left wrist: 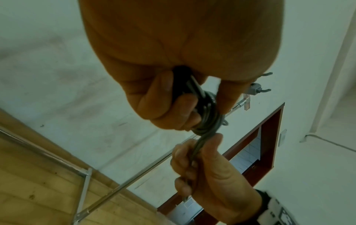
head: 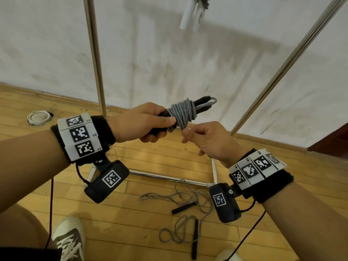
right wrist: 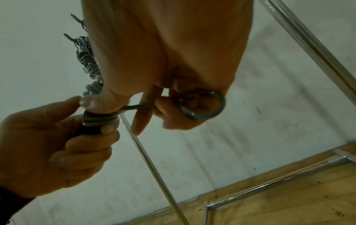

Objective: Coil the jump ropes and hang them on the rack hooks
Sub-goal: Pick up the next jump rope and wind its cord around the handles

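Observation:
A grey jump rope is wound in a tight bundle round its two black handles. My left hand grips the handles just behind the windings, thumb pressed on the coil. My right hand, just below and to the right, holds the free end of the cord. In the right wrist view this end forms a loop round my curled fingers. A second grey rope with black handles lies loose on the floor. A coiled rope with white handles hangs from the rack above.
The rack's metal uprights stand before the white wall, its base bar on the wooden floor. Rack hooks show in the left wrist view. A white coil lies at the left, my shoe below.

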